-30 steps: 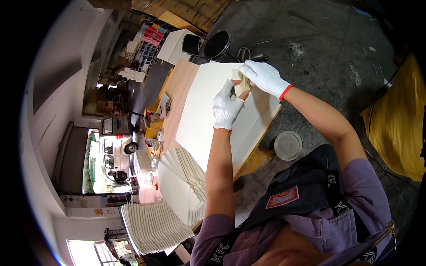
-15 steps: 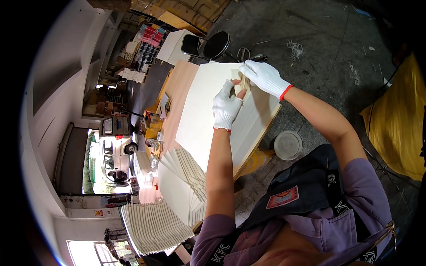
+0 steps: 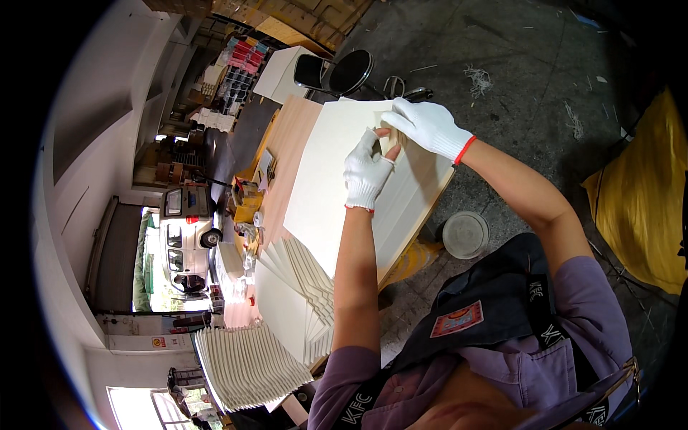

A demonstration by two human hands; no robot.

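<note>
My left hand (image 3: 367, 170), in a white knit glove with bare thumb and index tips, reaches over a large white sheet (image 3: 330, 154) on the table. Its thumb and index tip close on a small cream-coloured strip (image 3: 396, 137) near the sheet's far right edge. My right hand (image 3: 428, 127), in a white glove with a red cuff, bends over the far end of that strip. Its fingers are together and curled down; what lies beneath them is hidden. The two hands are close, the right one farther away.
Fanned white sheets (image 3: 297, 287) lie to the left of my left forearm, beside a tall stack of white padded pieces (image 3: 247, 365). A black stool (image 3: 351, 72) stands beyond the table. A round pale bucket (image 3: 466, 235) and a yellow sack (image 3: 641, 201) are on the right.
My right hand has shifted slightly left and toward me, covering more of the cream strip. My left hand has barely moved.
</note>
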